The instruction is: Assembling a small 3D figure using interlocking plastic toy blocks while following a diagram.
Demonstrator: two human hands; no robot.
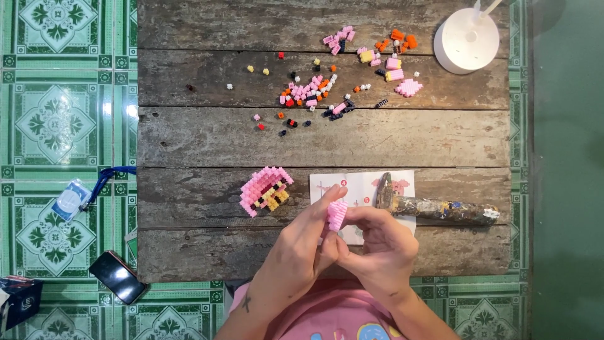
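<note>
Both my hands meet over the near edge of a weathered wooden table [220, 135]. My left hand [299, 249] and my right hand [377, 242] together pinch a small pink block piece [336, 215] between their fingertips. Just to the left lies a larger pink and yellow block assembly [265, 190]. Under my hands rests a white instruction sheet [358, 189]. Loose pink, orange, black and yellow blocks [314, 88] are scattered across the far part of the table.
A hammer [434, 208] with a paint-spattered handle lies on the sheet to the right. A white round lamp base [467, 39] stands at the far right corner. On the green tiled floor at left lie a black phone [117, 276] and a badge on a blue lanyard [72, 198].
</note>
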